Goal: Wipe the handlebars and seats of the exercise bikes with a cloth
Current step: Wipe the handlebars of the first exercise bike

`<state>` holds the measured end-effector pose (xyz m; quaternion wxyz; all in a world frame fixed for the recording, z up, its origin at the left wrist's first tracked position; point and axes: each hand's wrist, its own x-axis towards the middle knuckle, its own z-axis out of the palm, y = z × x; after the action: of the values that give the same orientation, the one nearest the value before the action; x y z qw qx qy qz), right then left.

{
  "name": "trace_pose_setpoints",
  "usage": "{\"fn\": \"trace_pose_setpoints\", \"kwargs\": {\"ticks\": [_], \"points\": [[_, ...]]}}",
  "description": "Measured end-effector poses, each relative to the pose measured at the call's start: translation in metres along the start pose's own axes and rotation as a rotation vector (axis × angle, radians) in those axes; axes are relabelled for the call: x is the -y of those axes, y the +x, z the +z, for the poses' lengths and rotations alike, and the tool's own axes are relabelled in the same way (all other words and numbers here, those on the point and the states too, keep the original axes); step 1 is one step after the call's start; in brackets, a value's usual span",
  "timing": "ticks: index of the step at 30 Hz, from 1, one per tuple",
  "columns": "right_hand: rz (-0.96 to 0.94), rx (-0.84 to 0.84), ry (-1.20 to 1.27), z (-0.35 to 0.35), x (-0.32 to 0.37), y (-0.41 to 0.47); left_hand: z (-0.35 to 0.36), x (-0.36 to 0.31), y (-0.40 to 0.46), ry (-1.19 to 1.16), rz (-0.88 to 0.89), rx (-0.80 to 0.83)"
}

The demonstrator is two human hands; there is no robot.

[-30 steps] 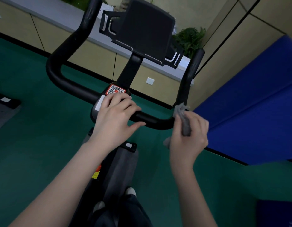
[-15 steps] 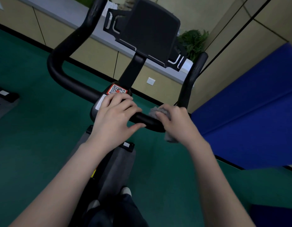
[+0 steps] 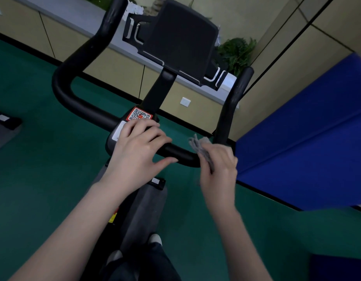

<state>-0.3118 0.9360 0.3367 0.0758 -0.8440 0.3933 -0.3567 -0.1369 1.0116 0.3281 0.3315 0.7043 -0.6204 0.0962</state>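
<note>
Head cam looks down on an exercise bike's black handlebar [image 3: 82, 107], a U-shaped bar w/ both ends rising away from the person. Left hand [image 3: 138, 151] rests on the bar's centre, just below the red QR sticker [image 3: 140, 114]; fingers [image 3: 153, 136] lie curled over the bar and clamp, thumb stretched out to the right along the bar's near side. Right hand [image 3: 218, 169] is motion-blurred at the bar's right bend, where the near crossbar meets the right upright. It grips a grey cloth [image 3: 201, 147], bunched, w/ a loose end sticking up past the hand and lying against the bar; fingers closed round it. Can't tell exactly how much cloth touches the bar bc of blur.

Black console [image 3: 181, 39] sits on a post above the bar centre, tilted. Bike frame [image 3: 147, 207] runs down btwn the forearms; the person's dark trousers and light shoe tips show at the bottom edge. Floor [image 3: 44, 169] is green. Blue mat [image 3: 309, 142] leans at right. Beige wall panels, a grey ledge w/ a green plant [image 3: 236, 52] and a white wall socket [image 3: 185, 102] lie beyond.
</note>
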Motion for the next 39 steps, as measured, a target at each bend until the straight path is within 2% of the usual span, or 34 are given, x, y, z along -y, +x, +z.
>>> {"fn": "trace_pose_setpoints", "kwargs": {"ticks": [4, 7, 10, 14, 18, 25, 32, 39], "points": [[0.035, -0.211, 0.095, 0.017, 0.001, -0.014, 0.001, -0.005, 0.001, 0.012, -0.015, -0.001], [0.183, -0.332, 0.151, 0.015, -0.005, 0.0, 0.004, -0.012, 0.002, -0.002, -0.004, -0.015], [0.338, -0.39, 0.24, 0.017, -0.005, 0.006, 0.009, -0.022, 0.002, -0.026, 0.026, 0.024], [0.431, -0.454, 0.316, 0.022, 0.006, -0.016, 0.016, -0.034, 0.003, -0.045, 0.018, 0.065], [0.553, -0.463, 0.385, 0.019, 0.002, -0.009, 0.023, -0.042, 0.004, -0.054, -0.001, 0.055], [0.826, -0.506, 0.657, 0.024, -0.001, -0.007, 0.026, -0.045, 0.006, -0.054, -0.05, 0.054], [0.976, -0.464, 0.963, 0.02, -0.019, 0.016, 0.024, -0.049, 0.007, -0.064, -0.09, 0.073], [0.91, -0.37, 0.983, 0.015, -0.026, 0.009, 0.034, -0.067, 0.01, -0.063, -0.123, 0.087]]}}
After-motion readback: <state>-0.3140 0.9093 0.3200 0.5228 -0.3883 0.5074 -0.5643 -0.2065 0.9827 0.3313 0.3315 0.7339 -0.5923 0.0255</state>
